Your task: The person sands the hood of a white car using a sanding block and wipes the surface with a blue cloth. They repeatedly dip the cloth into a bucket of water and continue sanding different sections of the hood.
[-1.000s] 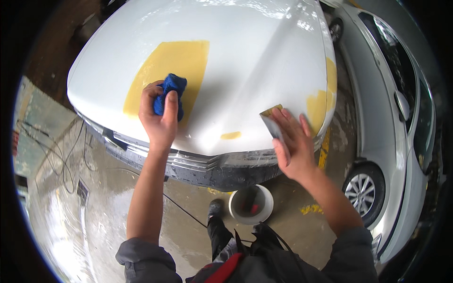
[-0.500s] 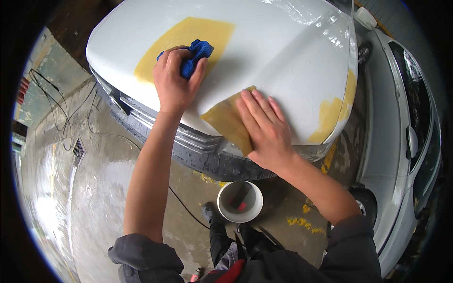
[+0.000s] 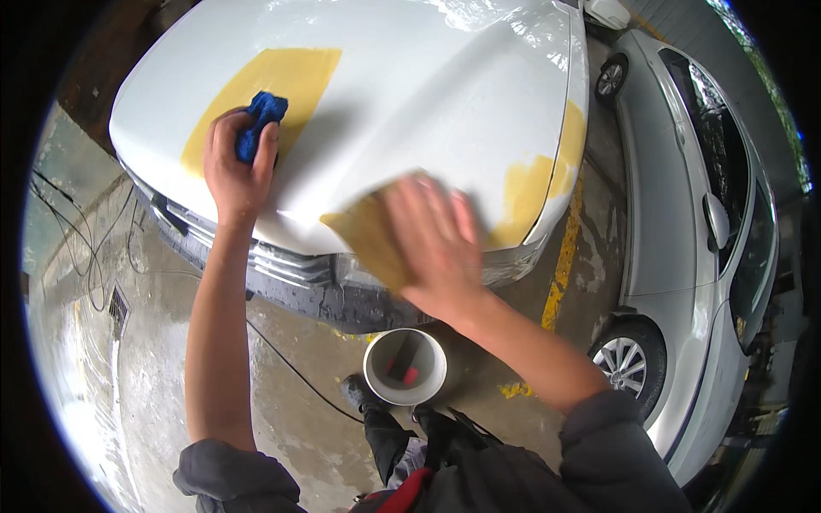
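My left hand (image 3: 237, 175) is wrapped round a crumpled blue cloth (image 3: 263, 120), over the yellow patch (image 3: 295, 75) on a car's white hood (image 3: 376, 111). Near the hood's front edge, my right hand (image 3: 436, 244) is blurred by motion. Its fingers are stretched out over a brownish-yellow sheet (image 3: 366, 244) that looks like sandpaper, pressed against the hood, with a corner sticking out left of the hand. What the thumb does under there is hidden. Another yellow patch (image 3: 523, 197) lies at the hood's right front corner.
A white bucket (image 3: 438, 359) holding a dark, partly red object stands on the wet concrete floor (image 3: 282, 342) by my feet. A silver car (image 3: 663, 214) is parked on the right. Dark cables (image 3: 94, 256) trail across the floor on the left.
The whole view has shifted, so the hood appears further left. Against the hood, my right hand and the sheet have slid a little rightward. My left hand stays over its yellow patch.
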